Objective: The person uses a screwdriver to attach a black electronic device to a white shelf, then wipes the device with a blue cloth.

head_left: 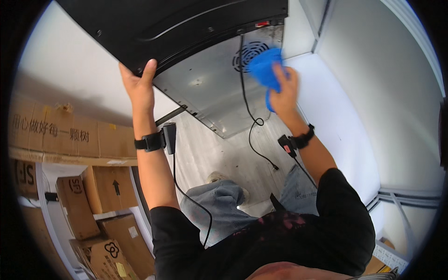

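In front of me stands a black appliance [186,28] with a bare metal panel [200,91], a round slotted vent [240,51] and a small red switch [262,23]. My left hand [140,88] grips its left edge, thumb on the near side and most fingers hidden behind. A crumpled blue cloth [265,67] is in my right hand [287,93], against the panel beside the vent; both are slightly blurred. From the appliance a black power cord [244,91] hangs down across the panel, loops once and ends in a plug [275,167] near the floor.
Cardboard boxes [112,189] fill a shelf at lower left, below a long carton [70,133]. White panels [345,140] and metal framing [410,196] stand on the right. Black devices are strapped to both wrists, with cables trailing. My legs [217,203] are over the pale wood-look floor [210,149].
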The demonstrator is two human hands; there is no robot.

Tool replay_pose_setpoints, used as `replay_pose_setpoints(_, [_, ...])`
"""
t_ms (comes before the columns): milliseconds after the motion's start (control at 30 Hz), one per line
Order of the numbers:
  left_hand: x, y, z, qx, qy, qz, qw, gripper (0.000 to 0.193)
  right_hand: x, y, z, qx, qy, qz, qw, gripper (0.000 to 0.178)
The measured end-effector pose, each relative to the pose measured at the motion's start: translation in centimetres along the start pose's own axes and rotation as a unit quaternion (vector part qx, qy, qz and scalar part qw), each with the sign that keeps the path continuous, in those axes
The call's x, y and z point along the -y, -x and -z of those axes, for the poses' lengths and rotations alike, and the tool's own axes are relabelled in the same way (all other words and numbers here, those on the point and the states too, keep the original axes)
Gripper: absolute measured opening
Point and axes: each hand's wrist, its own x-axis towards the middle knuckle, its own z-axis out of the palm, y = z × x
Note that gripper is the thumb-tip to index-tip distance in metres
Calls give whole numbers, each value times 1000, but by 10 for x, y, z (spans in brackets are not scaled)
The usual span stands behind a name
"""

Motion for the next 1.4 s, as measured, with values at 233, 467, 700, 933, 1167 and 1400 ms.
replay_pose_setpoints(233, [-6,16,3,-11,-18,36,999,55,110,-12,8,-78,-56,86,992,67])
replay_pose_setpoints(467, [2,19,23,60,19,58,996,42,185,-6,-85,22,-127,82,988,65])
replay_pose_setpoints(700, [17,21,24,53,24,15,998,46,130,-12,-88,-5,-121,52,991,72])
replay_pose_setpoints(933, [19,22,24,56,30,9,998,51,96,-16,-84,-63,-91,39,993,69])
replay_pose_setpoints(1167, [21,22,25,61,72,25,995,55,146,-3,-108,8,-96,137,986,74])
replay_pose_setpoints(1400, [21,22,24,58,52,17,997,56,125,0,-99,41,-67,155,985,73])
